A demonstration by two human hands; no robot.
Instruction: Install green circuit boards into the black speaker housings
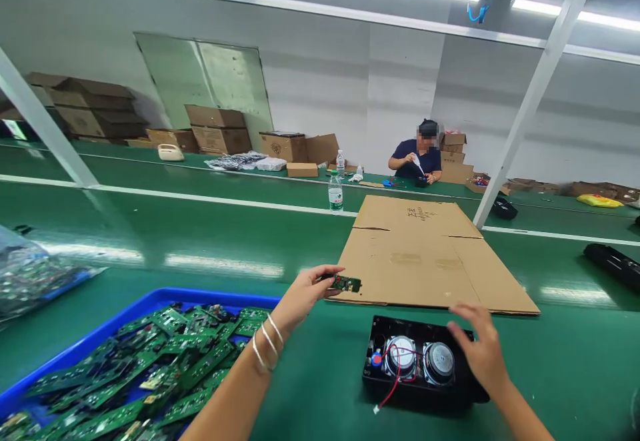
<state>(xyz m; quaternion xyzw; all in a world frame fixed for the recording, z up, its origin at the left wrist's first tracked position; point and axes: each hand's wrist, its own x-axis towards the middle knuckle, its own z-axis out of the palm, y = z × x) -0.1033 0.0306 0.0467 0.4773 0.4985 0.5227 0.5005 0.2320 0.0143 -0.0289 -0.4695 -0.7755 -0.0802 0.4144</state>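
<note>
Between the thumb and fingers of my left hand (307,291) is a small green circuit board (347,283), held above the green table near the cardboard's front edge. My right hand (477,344) is over the right end of a black speaker housing (420,397), its fingers apart; whether it touches the housing I cannot tell. Two round speakers (400,356) sit in the housing. Red and black wires (397,384) run across them, and a white plug (377,409) hangs over the front edge. A small blue and red part (376,359) lies at the left end.
A blue tray (165,294) heaped with green circuit boards stands at left, beside a clear bag (35,274) of parts. Flat cardboard (425,261) lies ahead, near a water bottle (335,195). Across the bench a co-worker (417,157) sits among boxes. Slanted white posts (537,94) rise on both sides.
</note>
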